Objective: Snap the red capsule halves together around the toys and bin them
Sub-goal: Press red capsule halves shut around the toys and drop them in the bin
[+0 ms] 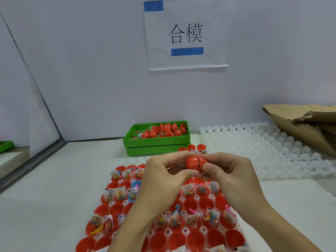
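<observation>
Above the tray (234,239), my left hand (163,176) and right hand (231,172) squeeze one red capsule (195,163) nearly shut; many filled halves (190,203) remain, several capsules already binned (158,142).

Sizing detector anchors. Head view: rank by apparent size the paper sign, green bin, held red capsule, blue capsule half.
1. paper sign, largest.
2. green bin.
3. red capsule, held by left hand and right hand.
4. blue capsule half, partly hidden, so its place against the capsule is unsure.
</observation>
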Motion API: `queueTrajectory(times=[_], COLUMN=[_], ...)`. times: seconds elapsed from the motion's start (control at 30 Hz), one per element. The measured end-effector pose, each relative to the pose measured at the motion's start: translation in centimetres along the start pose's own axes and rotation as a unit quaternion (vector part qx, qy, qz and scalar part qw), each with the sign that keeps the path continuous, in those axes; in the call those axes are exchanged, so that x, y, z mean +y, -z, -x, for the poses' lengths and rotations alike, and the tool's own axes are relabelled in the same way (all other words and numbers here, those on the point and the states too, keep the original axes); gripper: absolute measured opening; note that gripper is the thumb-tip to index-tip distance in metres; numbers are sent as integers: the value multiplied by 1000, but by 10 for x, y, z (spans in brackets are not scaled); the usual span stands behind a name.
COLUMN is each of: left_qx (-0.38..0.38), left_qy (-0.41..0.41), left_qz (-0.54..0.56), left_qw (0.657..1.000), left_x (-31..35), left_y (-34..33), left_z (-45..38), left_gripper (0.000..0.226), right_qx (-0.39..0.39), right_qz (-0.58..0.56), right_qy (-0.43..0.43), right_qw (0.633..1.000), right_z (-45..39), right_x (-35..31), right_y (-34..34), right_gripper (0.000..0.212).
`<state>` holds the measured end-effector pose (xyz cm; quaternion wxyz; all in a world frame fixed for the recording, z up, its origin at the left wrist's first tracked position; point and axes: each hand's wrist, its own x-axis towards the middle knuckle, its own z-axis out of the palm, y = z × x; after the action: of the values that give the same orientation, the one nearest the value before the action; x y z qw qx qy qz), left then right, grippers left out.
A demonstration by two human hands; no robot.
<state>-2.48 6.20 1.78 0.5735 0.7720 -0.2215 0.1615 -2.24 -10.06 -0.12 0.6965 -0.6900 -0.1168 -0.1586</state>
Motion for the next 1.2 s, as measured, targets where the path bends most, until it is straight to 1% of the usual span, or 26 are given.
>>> queueTrajectory(times=[0.27,0.57,0.77,0.9,1.03,1.2], left_qx=[-3,15,6,-19,-35,-21], left_qy=[21,17,20,24,31,19], left_qz=[9,1,9,7,11,-20], left_qw=[1000,1000,1000,1000,999,999], left_x=[-1,0,-2,-4,-6,-5], left_y=[0,0,1,4,5,4], left_z=[1,1,0,-1,0,0], left_gripper=[39,42,40,39,47,43], right_qx=[8,15,8,-20,-30,-34], right_qz=[11,19,18,10,-4,-10], right_qy=[9,5,1,0,-1,-2], right_qw=[1000,1000,1000,1000,1000,999], right_z=[-1,0,1,0,0,0], right_x=[4,4,3,2,0,0], right_y=[-1,-1,-1,2,4,3], right_gripper=[27,35,33,27,25,22])
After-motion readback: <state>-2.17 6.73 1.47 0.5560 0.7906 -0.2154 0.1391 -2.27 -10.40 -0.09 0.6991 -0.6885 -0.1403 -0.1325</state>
